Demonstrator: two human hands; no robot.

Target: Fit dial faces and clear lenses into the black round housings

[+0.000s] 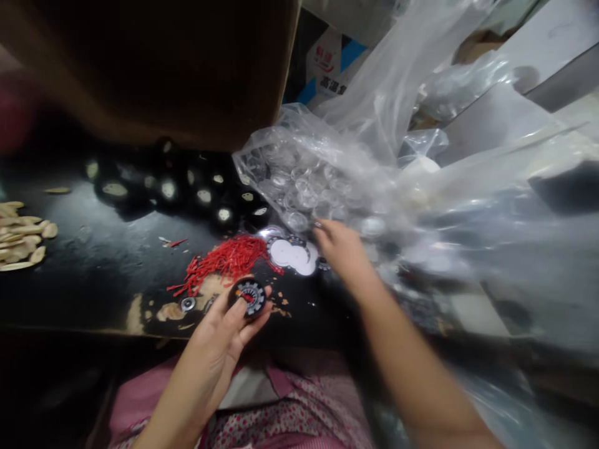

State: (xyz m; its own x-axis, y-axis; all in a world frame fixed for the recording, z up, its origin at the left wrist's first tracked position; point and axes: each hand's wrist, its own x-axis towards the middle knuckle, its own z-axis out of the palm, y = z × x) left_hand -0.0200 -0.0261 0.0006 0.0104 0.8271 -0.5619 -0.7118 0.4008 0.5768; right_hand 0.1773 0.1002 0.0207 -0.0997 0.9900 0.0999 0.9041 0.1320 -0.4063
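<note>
Black and round, a dial [254,297] sits gripped by the thumb and fingers of the left hand [230,319], near the red pointers [223,260], while the right hand [344,252], fingers too blurred to tell their grip, is beside bagged clear discs [306,187].

Pink, partly dotted clothing [316,411] leaves forearms [187,374] bare.

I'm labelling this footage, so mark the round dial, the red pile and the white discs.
Round dial [253,297]: head view, on its face.
Red pile [228,258]: head view, near the heap's middle.
White discs [294,256]: head view, on the overlapping flat faces.
</note>
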